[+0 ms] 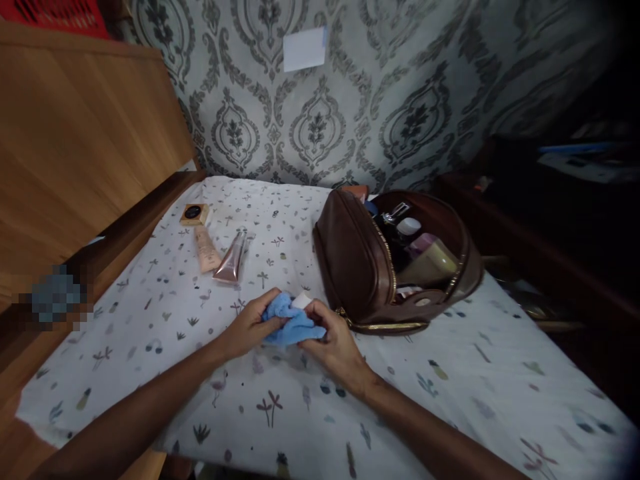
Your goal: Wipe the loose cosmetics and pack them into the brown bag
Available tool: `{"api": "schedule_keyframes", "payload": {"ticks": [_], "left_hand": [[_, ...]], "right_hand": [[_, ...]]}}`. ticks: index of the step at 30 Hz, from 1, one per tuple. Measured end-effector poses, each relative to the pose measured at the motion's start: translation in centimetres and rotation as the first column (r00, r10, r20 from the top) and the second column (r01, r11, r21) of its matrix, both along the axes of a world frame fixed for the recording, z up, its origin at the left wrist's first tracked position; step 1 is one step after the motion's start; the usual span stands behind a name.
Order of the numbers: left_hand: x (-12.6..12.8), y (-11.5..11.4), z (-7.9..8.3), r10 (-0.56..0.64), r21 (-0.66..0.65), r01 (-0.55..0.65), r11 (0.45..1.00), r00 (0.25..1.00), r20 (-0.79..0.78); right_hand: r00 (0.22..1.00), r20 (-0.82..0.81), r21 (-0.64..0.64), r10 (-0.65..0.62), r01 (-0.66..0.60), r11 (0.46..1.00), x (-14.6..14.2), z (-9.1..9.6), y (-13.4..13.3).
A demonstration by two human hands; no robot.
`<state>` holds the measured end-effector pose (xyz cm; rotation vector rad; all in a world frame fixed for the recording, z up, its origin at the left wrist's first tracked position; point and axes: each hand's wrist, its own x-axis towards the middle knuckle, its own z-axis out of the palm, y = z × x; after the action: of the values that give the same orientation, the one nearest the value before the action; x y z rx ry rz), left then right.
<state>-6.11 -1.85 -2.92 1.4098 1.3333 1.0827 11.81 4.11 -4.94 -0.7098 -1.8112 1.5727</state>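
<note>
Both of my hands meet over a white patterned sheet (150, 313). My left hand (247, 328) is closed on a crumpled blue cloth (293, 323). My right hand (333, 340) pinches the same cloth from the right, and a small white object (301, 301) pokes out at its top between my fingers. Just to the right lies an open brown zip pouch (355, 260) holding several cosmetic items (425, 257).
On the sheet at the back left lie a small square compact (193, 213), a peach tube (206, 250) and a rose-coloured tube (233, 259). A wooden headboard (80, 133) rises on the left. Patterned wallpaper (400, 87) covers the wall behind. A dark wooden shelf (560, 200) stands at right.
</note>
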Motion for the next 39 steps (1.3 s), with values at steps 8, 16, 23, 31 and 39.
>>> {"api": "schedule_keyframes", "payload": {"ticks": [8,16,23,31,39], "left_hand": [[-0.3,0.0,0.8,0.011,-0.029,-0.012,0.999,0.999,-0.039],[-1.3,0.6,0.0,0.321,-0.187,-0.287,0.94,0.928,0.188],[-1.0,1.1,0.2,0.59,-0.35,-0.481,0.804,0.72,0.367],[-1.1,1.3,-0.1,0.62,-0.313,-0.539,0.782,0.726,0.298],[-1.4,1.3,-1.0,0.602,-0.276,-0.542,0.793,0.768,0.22]], "right_hand": [[0.993,-0.117,-0.036,-0.014,0.009,0.999,0.7,1.0,-0.6],[0.986,-0.105,0.061,-0.132,0.138,0.989,0.6,1.0,0.1],[0.986,-0.063,0.225,-0.157,0.167,0.96,0.9,1.7,-0.4],[0.989,-0.059,0.347,-0.137,0.149,0.926,0.9,0.9,-0.7],[0.991,0.018,0.394,-0.135,0.117,0.912,0.9,0.5,-0.8]]}}
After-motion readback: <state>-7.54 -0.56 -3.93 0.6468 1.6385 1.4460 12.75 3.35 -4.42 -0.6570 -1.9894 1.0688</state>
